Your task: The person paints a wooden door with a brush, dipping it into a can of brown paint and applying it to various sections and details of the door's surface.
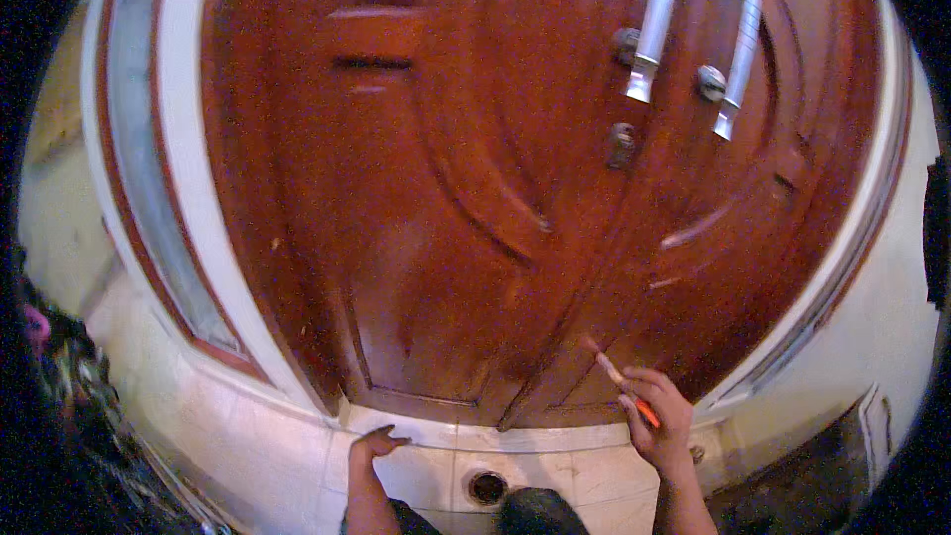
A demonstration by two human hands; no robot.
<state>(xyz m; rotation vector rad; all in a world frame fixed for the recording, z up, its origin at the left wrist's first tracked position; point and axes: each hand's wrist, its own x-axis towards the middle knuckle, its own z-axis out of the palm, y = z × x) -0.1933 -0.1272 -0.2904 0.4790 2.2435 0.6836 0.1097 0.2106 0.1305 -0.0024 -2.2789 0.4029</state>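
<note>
A paintbrush (608, 369) with an orange-ended handle is held in my right hand (661, 416). Its bristles point up and left, close to the lower part of a reddish-brown wooden double door (461, 238); whether they touch it I cannot tell. My left hand (379, 442) holds nothing, its fingers apart above the pale threshold (431, 437) at the door's foot. Between my hands, on the tiled floor, stands a round container (488, 487) with dark contents.
Long metal pull handles (657, 7) and round knobs (712, 82) stick out from the door. White frame (186, 126) borders it, with a narrow side panel (137, 126) at left. Dark cluttered foliage-like shapes (82, 394) stand lower left; a dark mat-like area (787, 468) lies lower right.
</note>
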